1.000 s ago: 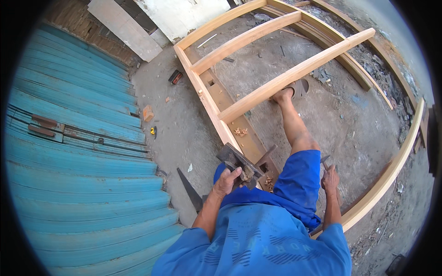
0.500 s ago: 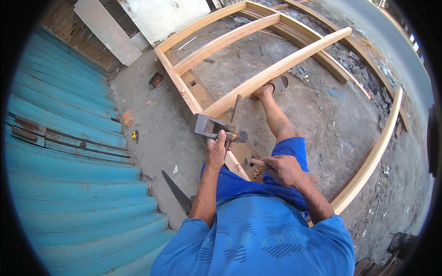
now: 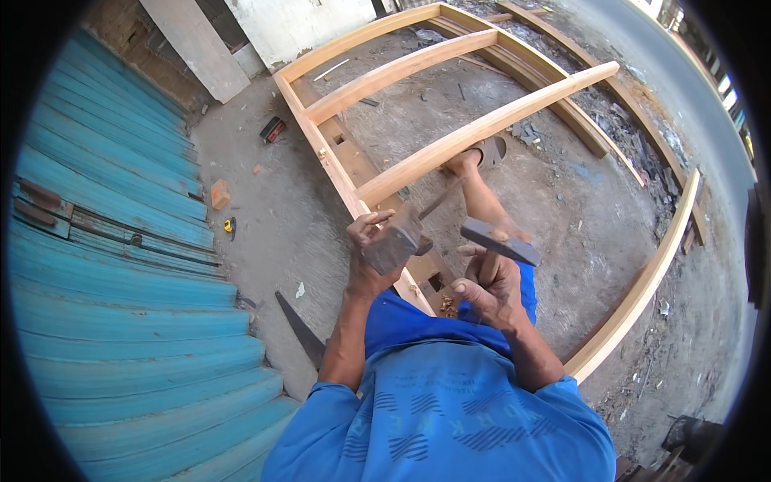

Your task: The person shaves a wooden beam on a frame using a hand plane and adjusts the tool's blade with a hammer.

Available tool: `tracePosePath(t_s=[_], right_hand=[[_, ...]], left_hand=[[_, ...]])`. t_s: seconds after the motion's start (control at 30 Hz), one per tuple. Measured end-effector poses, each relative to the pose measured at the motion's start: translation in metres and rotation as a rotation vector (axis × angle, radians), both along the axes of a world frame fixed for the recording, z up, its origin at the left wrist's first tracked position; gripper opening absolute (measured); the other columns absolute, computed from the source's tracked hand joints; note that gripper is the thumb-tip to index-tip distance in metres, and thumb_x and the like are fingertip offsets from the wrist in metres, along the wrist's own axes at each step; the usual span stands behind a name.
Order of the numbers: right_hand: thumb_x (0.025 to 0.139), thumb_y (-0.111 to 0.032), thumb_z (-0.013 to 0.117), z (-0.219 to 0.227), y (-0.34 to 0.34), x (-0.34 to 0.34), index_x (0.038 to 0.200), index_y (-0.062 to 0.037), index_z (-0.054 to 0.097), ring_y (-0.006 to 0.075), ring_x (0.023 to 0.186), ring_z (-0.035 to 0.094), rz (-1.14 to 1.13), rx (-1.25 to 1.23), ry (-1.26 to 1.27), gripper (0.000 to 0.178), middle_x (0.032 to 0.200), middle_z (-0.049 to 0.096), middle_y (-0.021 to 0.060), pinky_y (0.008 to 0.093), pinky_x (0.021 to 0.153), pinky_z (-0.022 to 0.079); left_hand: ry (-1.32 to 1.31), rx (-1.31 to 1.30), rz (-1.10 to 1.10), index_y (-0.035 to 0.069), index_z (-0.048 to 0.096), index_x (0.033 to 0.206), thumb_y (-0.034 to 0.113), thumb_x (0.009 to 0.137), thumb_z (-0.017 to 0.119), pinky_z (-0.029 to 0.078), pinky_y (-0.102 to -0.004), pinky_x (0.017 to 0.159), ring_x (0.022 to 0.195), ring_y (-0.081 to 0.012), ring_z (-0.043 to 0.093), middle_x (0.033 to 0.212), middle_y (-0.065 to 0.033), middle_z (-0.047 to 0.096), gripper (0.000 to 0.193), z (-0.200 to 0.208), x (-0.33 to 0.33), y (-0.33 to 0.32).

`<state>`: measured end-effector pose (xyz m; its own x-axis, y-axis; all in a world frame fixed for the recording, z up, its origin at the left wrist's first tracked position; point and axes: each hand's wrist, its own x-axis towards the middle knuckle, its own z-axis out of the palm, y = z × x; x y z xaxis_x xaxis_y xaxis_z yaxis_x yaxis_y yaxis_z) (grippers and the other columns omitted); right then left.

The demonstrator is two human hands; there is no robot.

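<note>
Above the near end of the wooden frame (image 3: 337, 173), which lies flat on the concrete ground (image 3: 562, 209), both hands are raised over the left rail. A grey block-shaped tool (image 3: 393, 245), seemingly a plane body or heavy hammer head though its kind cannot be fixed, is clamped in the left hand (image 3: 368, 257), with the fingers wrapped round its upper edge. A hammer (image 3: 499, 241) with a dark rectangular head is gripped by its handle in the right hand (image 3: 490, 291), fingers closed, head pointing to the right. A thin dark shaft shows between the two tools; what it belongs to cannot be told.

A mortise (image 3: 435, 281) is cut in the rail just below the hands, with wood chips (image 3: 446, 305) beside it. One sandalled foot (image 3: 480, 154) is planted against the nearer cross rail (image 3: 482, 128).

Risks are judged as follows. The left fingers lie close to the hammer's path; a glancing blow would likely strike them. The frame is restrained by the foot alone, so a hard strike could shift it and spoil alignment at the mortise. A handsaw (image 3: 301, 331) lies on the ground at near left, well within stepping range, and a brick fragment (image 3: 219, 194) and a tape measure (image 3: 230, 226) lie further left, so a trip is possible.
</note>
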<state>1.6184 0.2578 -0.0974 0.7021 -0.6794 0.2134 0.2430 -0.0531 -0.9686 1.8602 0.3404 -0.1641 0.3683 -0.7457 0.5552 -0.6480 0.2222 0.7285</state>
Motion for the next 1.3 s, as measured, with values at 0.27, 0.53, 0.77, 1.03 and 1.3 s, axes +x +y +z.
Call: tracePosePath(t_s=[0.27,0.53,0.77,1.03,1.3], right_hand=[[0.083,-0.020,0.087,0.031,0.011,0.012,0.121,0.0032,0.061,0.0031,0.063,0.046,-0.094,0.140,-0.142,0.051,0.071,0.051,-0.0063,0.0205,0.059,0.037],[0.084,-0.019,0.086,0.027,0.015,0.007,0.121,0.0027,0.061,0.0032,0.065,0.047,-0.092,0.169,-0.146,0.050,0.072,0.053,-0.0058,0.0209,0.060,0.038],[0.093,-0.027,0.077,0.026,0.015,0.009,0.123,0.0039,0.059,0.0058,0.069,0.047,-0.176,0.104,-0.102,0.046,0.076,0.053,-0.0037,0.0227,0.065,0.039],[0.106,-0.021,0.054,-0.009,0.011,0.017,0.136,0.0011,0.050,0.0143,0.078,0.058,-0.316,-0.355,-0.078,0.037,0.097,0.059,0.0060,0.0322,0.071,0.050],[0.105,-0.010,0.053,-0.012,0.016,0.023,0.141,-0.0021,0.049,0.0182,0.069,0.053,-0.353,-0.646,0.119,0.037,0.091,0.055,0.0079,0.0321,0.065,0.047]], left_hand=[[-0.096,0.240,-0.198,0.006,0.027,0.148,0.026,0.072,0.090,0.060,-0.0410,0.088,0.103,-0.0338,0.074,0.118,-0.0182,0.072,0.100,0.084,-0.026,-0.002],[-0.110,0.326,-0.217,0.010,0.023,0.150,0.026,0.074,0.088,0.060,-0.0444,0.088,0.102,-0.0352,0.074,0.116,-0.0166,0.074,0.101,0.091,-0.031,0.001],[-0.061,0.265,-0.192,0.008,0.029,0.147,0.025,0.079,0.086,0.060,-0.0431,0.086,0.100,-0.0352,0.074,0.114,-0.0166,0.074,0.090,0.078,-0.031,0.000],[1.083,-0.033,-0.118,0.001,0.064,0.113,0.037,0.101,0.065,0.052,-0.0268,0.058,0.070,-0.0129,0.065,0.092,-0.0080,0.072,0.038,0.043,-0.038,0.000],[1.291,-0.121,-0.133,0.003,0.067,0.110,0.041,0.102,0.063,0.052,-0.0298,0.058,0.070,-0.0177,0.067,0.092,-0.0095,0.073,0.039,0.037,-0.032,-0.003]])
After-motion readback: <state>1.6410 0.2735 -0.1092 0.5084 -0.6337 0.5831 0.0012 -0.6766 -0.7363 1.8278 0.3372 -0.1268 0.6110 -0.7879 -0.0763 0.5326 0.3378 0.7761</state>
